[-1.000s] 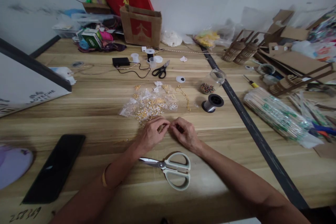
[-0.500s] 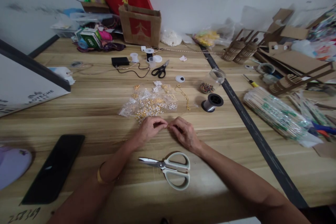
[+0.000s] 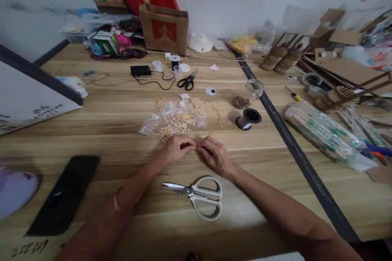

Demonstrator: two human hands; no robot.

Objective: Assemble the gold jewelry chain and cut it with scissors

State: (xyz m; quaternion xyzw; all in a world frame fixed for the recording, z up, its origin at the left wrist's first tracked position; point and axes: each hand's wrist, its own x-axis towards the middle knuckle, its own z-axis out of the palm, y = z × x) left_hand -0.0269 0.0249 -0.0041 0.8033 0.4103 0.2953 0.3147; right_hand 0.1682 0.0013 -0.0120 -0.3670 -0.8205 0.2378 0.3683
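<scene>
My left hand (image 3: 176,150) and my right hand (image 3: 214,155) rest on the wooden table (image 3: 116,138), fingertips pinched together around a tiny gold piece between them, too small to name. Just beyond them lies a heap of small clear bags with gold and silver findings (image 3: 174,119) and a loose gold chain (image 3: 216,112). White-handled scissors (image 3: 199,196) lie shut on the table between my forearms. My left wrist wears a yellow band (image 3: 118,206).
A wire spool (image 3: 248,119), a bead jar (image 3: 249,93), black scissors (image 3: 187,81) and a black box with a cord (image 3: 141,71) lie further back. A black phone (image 3: 64,193) lies at left, a bag of sticks (image 3: 324,134) at right, a paper bag (image 3: 164,28) by the wall.
My left hand has turned slightly and drawn in; both hands stay pinched together at the same spot. Nothing else has moved.
</scene>
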